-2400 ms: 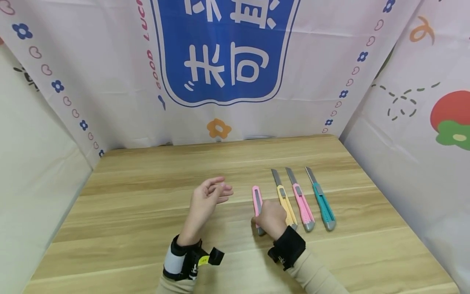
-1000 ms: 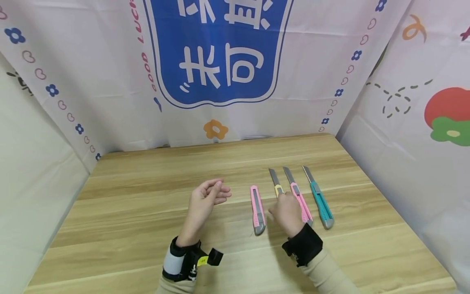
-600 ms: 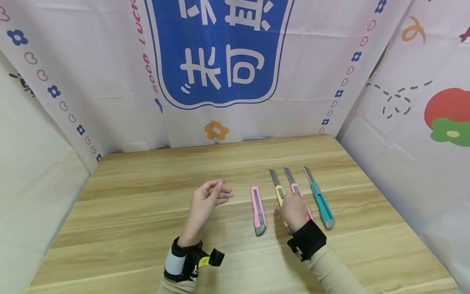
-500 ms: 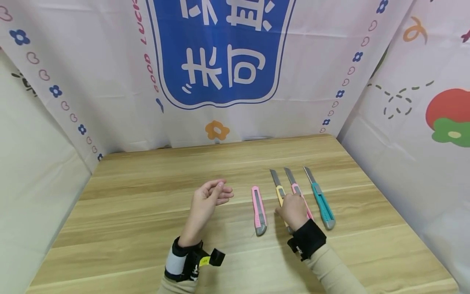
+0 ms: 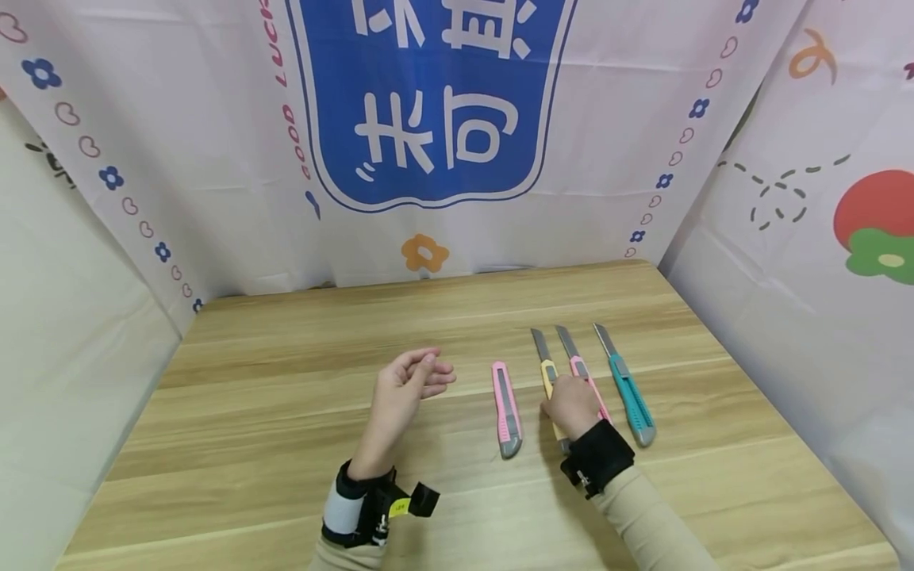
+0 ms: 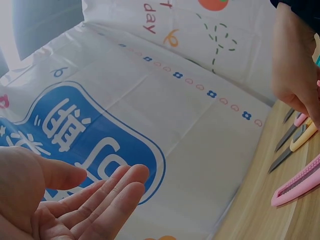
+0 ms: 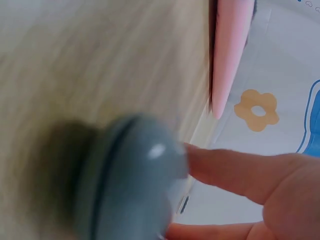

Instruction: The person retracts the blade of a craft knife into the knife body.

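Observation:
My right hand (image 5: 574, 404) pinches the yellow utility knife (image 5: 548, 373) by its handle, low over the table. That knife's blade is out and points to the far side; the hand covers much of its handle. In the right wrist view a rounded grey end cap (image 7: 145, 180) shows large and blurred beside thumb and finger. Left of this hand lies a pink utility knife (image 5: 508, 412) with no blade sticking out. Another pink utility knife (image 5: 579, 369), blade out, is partly hidden behind the hand. My left hand (image 5: 401, 388) hovers with relaxed fingers, holding nothing.
A teal utility knife (image 5: 631, 400) with its blade out lies furthest right. All the knives lie roughly parallel on the wooden table (image 5: 286, 412). Printed white cloth (image 5: 236, 159) hangs along the back and sides.
My right hand has left the blade-in pink knife and moved right to the yellow one. Over the last half second it barely shifts. My left hand stays in place.

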`<state>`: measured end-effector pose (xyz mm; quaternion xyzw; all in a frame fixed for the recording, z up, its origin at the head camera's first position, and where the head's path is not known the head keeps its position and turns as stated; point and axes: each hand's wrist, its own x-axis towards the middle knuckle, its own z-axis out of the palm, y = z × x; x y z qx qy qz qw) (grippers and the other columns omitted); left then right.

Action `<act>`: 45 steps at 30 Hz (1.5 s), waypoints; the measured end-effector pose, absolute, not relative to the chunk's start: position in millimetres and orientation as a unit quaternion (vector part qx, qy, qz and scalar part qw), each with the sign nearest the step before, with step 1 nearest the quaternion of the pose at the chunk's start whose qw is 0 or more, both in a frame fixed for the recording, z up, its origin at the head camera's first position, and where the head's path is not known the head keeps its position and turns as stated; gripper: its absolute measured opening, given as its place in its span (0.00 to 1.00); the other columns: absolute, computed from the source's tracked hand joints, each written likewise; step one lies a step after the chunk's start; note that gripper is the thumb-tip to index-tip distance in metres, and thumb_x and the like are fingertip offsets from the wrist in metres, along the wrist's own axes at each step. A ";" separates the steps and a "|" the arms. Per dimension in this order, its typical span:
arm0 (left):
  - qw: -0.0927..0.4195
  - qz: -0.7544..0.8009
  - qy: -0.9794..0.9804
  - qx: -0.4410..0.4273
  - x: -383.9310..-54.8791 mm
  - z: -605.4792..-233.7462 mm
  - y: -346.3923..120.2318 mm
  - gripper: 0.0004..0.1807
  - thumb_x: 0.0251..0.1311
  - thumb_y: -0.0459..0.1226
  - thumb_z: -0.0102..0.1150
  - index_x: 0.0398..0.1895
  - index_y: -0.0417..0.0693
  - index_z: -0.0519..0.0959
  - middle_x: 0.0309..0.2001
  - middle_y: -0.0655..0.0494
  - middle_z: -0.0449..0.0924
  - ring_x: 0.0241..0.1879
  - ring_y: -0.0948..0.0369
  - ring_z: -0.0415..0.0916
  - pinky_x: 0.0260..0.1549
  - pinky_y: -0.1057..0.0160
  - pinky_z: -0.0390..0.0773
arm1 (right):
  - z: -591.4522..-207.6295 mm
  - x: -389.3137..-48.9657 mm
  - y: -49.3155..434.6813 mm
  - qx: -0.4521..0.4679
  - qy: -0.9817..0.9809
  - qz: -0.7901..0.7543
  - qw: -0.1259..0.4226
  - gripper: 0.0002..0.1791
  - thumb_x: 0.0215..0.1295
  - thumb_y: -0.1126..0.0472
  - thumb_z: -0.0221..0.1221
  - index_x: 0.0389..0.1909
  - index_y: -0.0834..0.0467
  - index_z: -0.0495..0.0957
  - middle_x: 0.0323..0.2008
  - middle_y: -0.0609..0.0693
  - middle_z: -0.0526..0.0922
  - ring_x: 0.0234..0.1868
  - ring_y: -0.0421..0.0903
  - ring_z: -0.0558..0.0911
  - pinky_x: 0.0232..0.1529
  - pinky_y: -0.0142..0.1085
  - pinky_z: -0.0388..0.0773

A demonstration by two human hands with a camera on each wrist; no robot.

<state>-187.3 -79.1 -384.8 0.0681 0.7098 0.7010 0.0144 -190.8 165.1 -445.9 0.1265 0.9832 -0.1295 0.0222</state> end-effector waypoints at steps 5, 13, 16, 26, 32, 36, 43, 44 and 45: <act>0.015 0.703 0.708 0.067 -187.3 -383.9 -79.5 0.15 0.69 0.34 0.46 0.52 0.32 0.74 0.41 0.29 0.82 0.38 0.49 0.83 0.35 0.70 0.87 | -444.4 -191.8 166.3 0.130 0.980 -0.145 0.032 0.14 0.49 0.58 0.66 0.18 0.62 0.73 0.18 0.55 0.75 0.19 0.48 0.74 0.10 0.35 0.65; 0.019 0.704 0.707 0.062 -186.3 -383.7 -80.0 0.15 0.69 0.33 0.46 0.51 0.32 0.74 0.41 0.30 0.82 0.38 0.51 0.83 0.34 0.72 0.86 | -444.9 -192.6 166.3 0.125 0.981 -0.148 0.026 0.13 0.44 0.60 0.64 0.13 0.59 0.70 0.17 0.53 0.74 0.18 0.49 0.73 0.09 0.36 0.64; 0.021 0.703 0.708 0.064 -186.1 -383.7 -80.1 0.15 0.69 0.33 0.46 0.52 0.32 0.74 0.42 0.30 0.82 0.38 0.50 0.83 0.35 0.71 0.86 | -442.5 -192.9 164.9 0.125 0.980 -0.151 0.023 0.16 0.45 0.61 0.63 0.09 0.56 0.66 0.15 0.52 0.71 0.17 0.47 0.71 0.09 0.33 0.60; 0.033 0.689 0.720 0.071 -185.0 -384.8 -79.1 0.14 0.68 0.31 0.47 0.52 0.32 0.74 0.41 0.32 0.82 0.39 0.50 0.83 0.38 0.65 0.87 | -427.9 -185.6 156.7 0.097 0.978 -0.183 -0.035 0.24 0.52 0.59 0.61 0.06 0.54 0.59 0.10 0.47 0.63 0.13 0.45 0.66 0.09 0.31 0.51; 0.062 0.677 0.729 0.077 -183.7 -388.2 -76.4 0.15 0.66 0.32 0.50 0.53 0.34 0.74 0.41 0.36 0.82 0.40 0.51 0.82 0.43 0.57 0.86 | -414.0 -180.0 147.0 0.086 0.969 -0.220 -0.068 0.26 0.52 0.56 0.65 0.08 0.55 0.58 0.10 0.46 0.59 0.11 0.42 0.62 0.11 0.29 0.49; 0.075 0.675 0.730 0.077 -183.7 -389.7 -75.0 0.15 0.65 0.33 0.51 0.53 0.35 0.75 0.42 0.37 0.82 0.41 0.52 0.82 0.43 0.57 0.86 | -401.5 -178.4 139.3 0.081 0.965 -0.231 -0.089 0.22 0.52 0.55 0.66 0.11 0.57 0.63 0.12 0.46 0.60 0.13 0.42 0.63 0.12 0.29 0.52; 0.079 0.672 0.729 0.101 -183.3 -390.1 -74.9 0.16 0.64 0.31 0.52 0.54 0.32 0.73 0.45 0.32 0.80 0.43 0.50 0.81 0.45 0.55 0.85 | -382.0 -176.7 126.8 0.060 0.956 -0.244 -0.149 0.19 0.50 0.54 0.68 0.30 0.68 0.80 0.14 0.51 0.72 0.14 0.44 0.68 0.12 0.29 0.58; 0.080 0.670 0.730 0.107 -183.2 -389.9 -74.8 0.17 0.64 0.31 0.53 0.54 0.32 0.73 0.46 0.32 0.80 0.43 0.50 0.81 0.45 0.56 0.86 | -379.5 -176.7 125.2 0.057 0.955 -0.246 -0.159 0.20 0.50 0.54 0.68 0.33 0.69 0.80 0.16 0.53 0.75 0.15 0.44 0.69 0.12 0.30 0.61; 0.081 0.669 0.730 0.113 -183.0 -389.8 -74.7 0.17 0.63 0.31 0.53 0.54 0.31 0.72 0.46 0.31 0.79 0.43 0.49 0.81 0.45 0.55 0.85 | -376.8 -177.0 123.5 0.054 0.953 -0.247 -0.166 0.21 0.49 0.54 0.68 0.35 0.69 0.81 0.17 0.54 0.77 0.16 0.44 0.71 0.13 0.31 0.64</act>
